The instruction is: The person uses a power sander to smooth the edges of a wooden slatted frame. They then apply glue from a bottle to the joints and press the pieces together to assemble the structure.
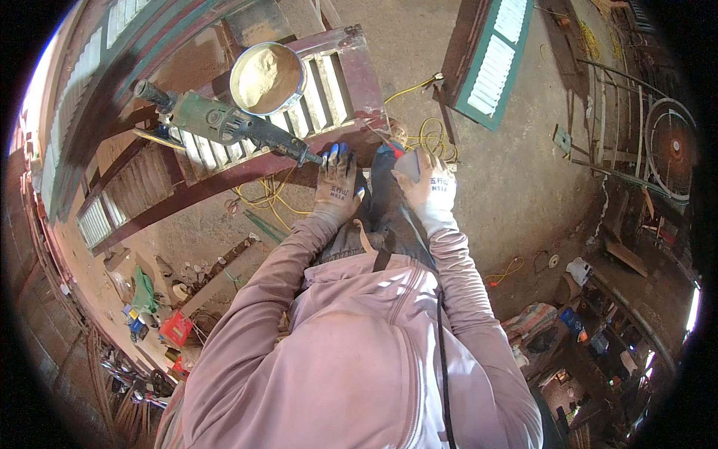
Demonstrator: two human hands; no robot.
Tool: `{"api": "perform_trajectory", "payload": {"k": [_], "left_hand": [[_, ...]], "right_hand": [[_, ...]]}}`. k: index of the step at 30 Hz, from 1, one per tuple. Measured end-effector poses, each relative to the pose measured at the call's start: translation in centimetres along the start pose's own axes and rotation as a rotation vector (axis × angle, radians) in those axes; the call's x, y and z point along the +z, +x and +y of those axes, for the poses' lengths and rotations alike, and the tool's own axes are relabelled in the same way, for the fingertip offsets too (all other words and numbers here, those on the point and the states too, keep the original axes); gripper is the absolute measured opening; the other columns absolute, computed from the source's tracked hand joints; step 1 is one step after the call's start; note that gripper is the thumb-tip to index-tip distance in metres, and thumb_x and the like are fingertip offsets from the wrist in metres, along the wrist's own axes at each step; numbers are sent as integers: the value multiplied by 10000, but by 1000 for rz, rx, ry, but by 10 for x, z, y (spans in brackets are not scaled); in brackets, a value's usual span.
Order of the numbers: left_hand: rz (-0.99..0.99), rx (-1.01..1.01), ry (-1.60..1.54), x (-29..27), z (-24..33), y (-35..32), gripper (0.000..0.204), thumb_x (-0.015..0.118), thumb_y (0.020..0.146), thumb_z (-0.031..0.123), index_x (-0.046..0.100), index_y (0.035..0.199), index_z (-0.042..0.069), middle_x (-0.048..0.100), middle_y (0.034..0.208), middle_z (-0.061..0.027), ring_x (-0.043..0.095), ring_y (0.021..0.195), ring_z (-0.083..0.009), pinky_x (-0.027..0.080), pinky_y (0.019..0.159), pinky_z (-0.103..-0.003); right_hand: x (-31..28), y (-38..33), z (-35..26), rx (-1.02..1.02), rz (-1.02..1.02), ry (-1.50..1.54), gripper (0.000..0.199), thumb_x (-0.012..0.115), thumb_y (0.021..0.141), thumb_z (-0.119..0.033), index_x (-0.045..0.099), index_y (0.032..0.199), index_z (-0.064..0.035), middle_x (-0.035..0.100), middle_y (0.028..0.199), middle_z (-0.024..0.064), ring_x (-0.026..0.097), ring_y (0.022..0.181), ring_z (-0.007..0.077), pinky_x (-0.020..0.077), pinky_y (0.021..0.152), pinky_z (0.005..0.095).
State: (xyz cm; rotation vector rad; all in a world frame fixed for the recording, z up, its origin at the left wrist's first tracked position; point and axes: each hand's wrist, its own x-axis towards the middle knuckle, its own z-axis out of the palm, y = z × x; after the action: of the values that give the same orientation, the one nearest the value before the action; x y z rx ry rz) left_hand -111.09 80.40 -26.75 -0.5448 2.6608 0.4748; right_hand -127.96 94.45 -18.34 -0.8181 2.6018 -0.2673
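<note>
My left hand [338, 185], in a pale work glove with dark fingertips, reaches toward the near edge of a dark red louvred shutter panel [364, 97]. Its fingers are stretched out, and nothing shows in its grip. Close by its fingertips ends the dark narrow end of a green and black power tool [209, 118] lying across the panel. My right hand [434, 185], gloved likewise, has its fingers round a grey flat rounded piece [407, 166]; its exact kind is unclear. A round tin [302, 84] with pale yellowish filler or powder inside sits on the louvres.
A green-framed louvred shutter [490, 112] stands at the far right of the panel. Yellow cord [430, 138] coils on the floor ahead, with more yellow cord [278, 196] under the panel. A spoked wheel [668, 150] is at the right; a red container [176, 329] lies lower left.
</note>
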Motion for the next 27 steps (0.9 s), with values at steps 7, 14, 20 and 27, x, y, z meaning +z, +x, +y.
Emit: {"api": "perform_trajectory", "payload": {"k": [7,14,20,27], "left_hand": [[6,-4,39,-4,1,0,962,677,846,477,291,1593,10,124,1700,-226,92,1577,-398,111,1269,-547],[45,13,0,-3,0,0,911,672,890,487,324,1585,12,146,1692,-249,82,1575,-432,69,1269,-561],[56,28,-11,-2,-1,0,899,701,882,470,360,1562,-8,136,1685,-272,71,1576,-427,63,1270,-554],[105,48,-53,3,-4,0,920,734,852,454,368,1551,-19,120,1686,-269,72,1571,-438,71,1273,-553]], "right_hand": [[-4,3,-9,59,-6,60,749,776,811,-504,593,1364,-33,659,1244,242,614,1181,417,466,1022,498],[5,-12,12,32,47,35,745,762,832,-511,586,1364,-20,659,1247,257,623,1168,430,473,1021,506],[4,-29,20,72,7,8,758,776,818,-505,598,1385,-35,659,1272,239,628,1157,413,478,1016,484],[12,-29,30,77,91,46,738,774,818,-509,613,1355,-30,659,1256,249,624,1163,420,480,1006,492]]}}
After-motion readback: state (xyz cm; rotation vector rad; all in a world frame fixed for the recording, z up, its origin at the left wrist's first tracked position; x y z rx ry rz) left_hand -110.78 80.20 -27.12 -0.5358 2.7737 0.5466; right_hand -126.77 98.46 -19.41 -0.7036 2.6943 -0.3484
